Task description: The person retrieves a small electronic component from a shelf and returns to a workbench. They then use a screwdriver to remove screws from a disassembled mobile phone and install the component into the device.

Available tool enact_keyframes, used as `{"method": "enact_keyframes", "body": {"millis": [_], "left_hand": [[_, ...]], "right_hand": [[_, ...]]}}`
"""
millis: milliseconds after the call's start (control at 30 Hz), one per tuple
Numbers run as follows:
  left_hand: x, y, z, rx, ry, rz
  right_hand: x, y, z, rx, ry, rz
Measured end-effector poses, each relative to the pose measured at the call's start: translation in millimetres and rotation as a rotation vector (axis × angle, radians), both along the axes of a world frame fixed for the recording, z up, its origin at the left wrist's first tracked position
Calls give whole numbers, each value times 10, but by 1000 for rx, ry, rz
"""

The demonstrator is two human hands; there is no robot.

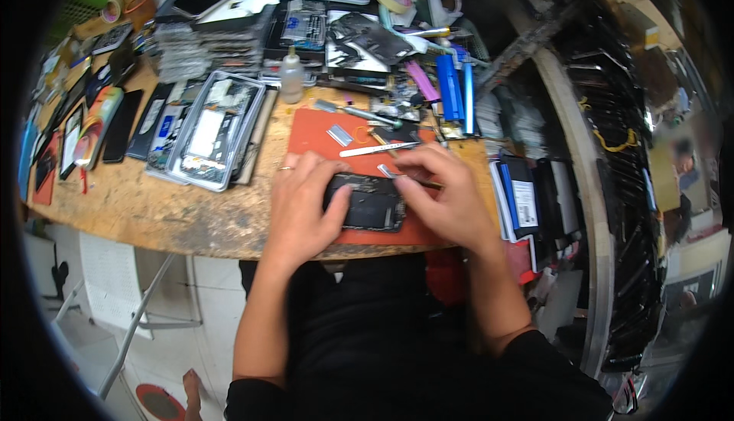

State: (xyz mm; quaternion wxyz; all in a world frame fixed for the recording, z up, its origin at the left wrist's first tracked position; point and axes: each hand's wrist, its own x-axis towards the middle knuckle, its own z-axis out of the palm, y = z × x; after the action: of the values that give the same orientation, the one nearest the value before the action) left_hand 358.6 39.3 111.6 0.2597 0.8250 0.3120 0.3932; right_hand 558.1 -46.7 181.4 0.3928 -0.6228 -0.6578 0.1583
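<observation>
An opened phone (373, 205), dark with its inner parts showing, lies on a red mat (310, 129) near the table's front edge. My left hand (303, 201) grips the phone's left end, thumb on top and fingers bent along its far side. At the phone's far right corner my right hand (447, 195) pinches a thin tool (387, 171); its silvery tip shows at the fingertips, but its exact kind is unclear. Just beyond lie a flat silver tool (375, 149), perhaps tweezers, a small pale strip (339, 136) and a screwdriver (359, 113).
A clear plastic bin of phone parts (218, 130) stands to the left, with several phones (122, 126) beyond it. Behind the mat are a squeeze bottle (290, 77), stacked parts (210, 48) and blue bars (449, 88). A post (569, 138) rises at the right.
</observation>
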Motion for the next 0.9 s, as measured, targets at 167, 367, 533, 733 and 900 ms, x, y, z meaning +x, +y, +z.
{"method": "enact_keyframes", "body": {"millis": [167,367,533,733,900], "left_hand": [[5,-37,52,-10,-9,-19],[-31,-36,23,37,-17,-28],[16,-41,11,34,6,-9],[19,-52,32,47,65,8],[21,-59,67,24,82,2]], "right_hand": [[19,140,-426,-192,237,81],[-148,202,-434,-407,257,14],[-171,203,-475,-242,173,18],[-200,170,-528,-198,195,-13],[-209,172,-534,-180,204,-17]]}}
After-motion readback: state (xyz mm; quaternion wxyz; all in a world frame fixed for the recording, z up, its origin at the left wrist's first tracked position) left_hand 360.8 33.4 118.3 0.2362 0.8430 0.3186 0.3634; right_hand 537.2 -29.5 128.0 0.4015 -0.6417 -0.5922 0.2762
